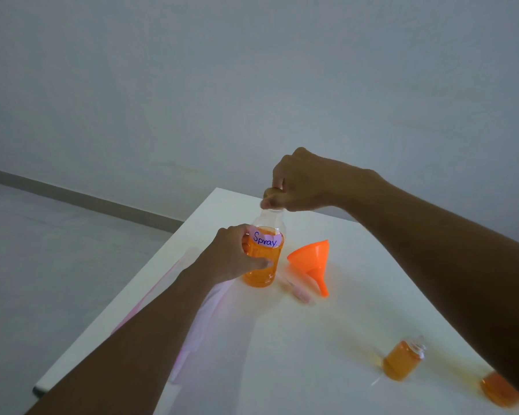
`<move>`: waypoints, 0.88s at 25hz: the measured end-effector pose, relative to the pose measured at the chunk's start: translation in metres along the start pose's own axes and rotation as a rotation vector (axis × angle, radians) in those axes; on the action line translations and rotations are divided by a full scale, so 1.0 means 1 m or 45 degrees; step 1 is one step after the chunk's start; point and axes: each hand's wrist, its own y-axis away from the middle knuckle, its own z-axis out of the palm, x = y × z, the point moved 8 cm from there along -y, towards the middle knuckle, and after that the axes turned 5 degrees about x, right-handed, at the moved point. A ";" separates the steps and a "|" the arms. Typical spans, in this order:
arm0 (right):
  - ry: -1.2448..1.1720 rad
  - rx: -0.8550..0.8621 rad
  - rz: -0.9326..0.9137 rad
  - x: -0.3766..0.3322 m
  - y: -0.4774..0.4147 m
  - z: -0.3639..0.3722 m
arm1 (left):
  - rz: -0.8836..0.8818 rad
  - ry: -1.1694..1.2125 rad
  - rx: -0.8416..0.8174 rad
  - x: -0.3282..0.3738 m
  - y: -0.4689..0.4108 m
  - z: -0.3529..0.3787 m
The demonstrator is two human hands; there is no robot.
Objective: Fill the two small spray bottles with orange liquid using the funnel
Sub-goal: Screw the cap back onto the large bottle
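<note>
A clear bottle [264, 265] labelled "Spray", about two thirds full of orange liquid, stands on the white table [282, 339]. My left hand [234, 256] grips its body. My right hand [297, 184] pinches the cap [269, 193] just above the bottle's mouth. An orange funnel [312, 262] lies on its side right of the bottle. Two small bottles of orange liquid stand near the front right: one [402, 360] with its neck showing uncapped, the other [497, 387] partly hidden by my right forearm. Both are blurred.
A pinkish sprayer tube [297, 290] lies on the table between the large bottle and the funnel. A pale cloth or sheet [201, 319] lies under my left arm. The table's left edge [126, 298] drops to a grey floor; a wall stands behind.
</note>
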 end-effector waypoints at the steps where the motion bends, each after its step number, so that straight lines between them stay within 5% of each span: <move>1: -0.045 -0.045 -0.040 -0.001 0.003 0.000 | -0.006 -0.008 -0.002 -0.002 -0.001 0.001; 16: -0.118 -0.044 -0.207 -0.009 0.013 0.004 | -0.031 -0.015 -0.029 0.002 -0.003 -0.001; 22: -0.119 0.039 -0.020 -0.003 0.006 0.014 | -0.039 0.005 -0.026 0.003 -0.002 -0.004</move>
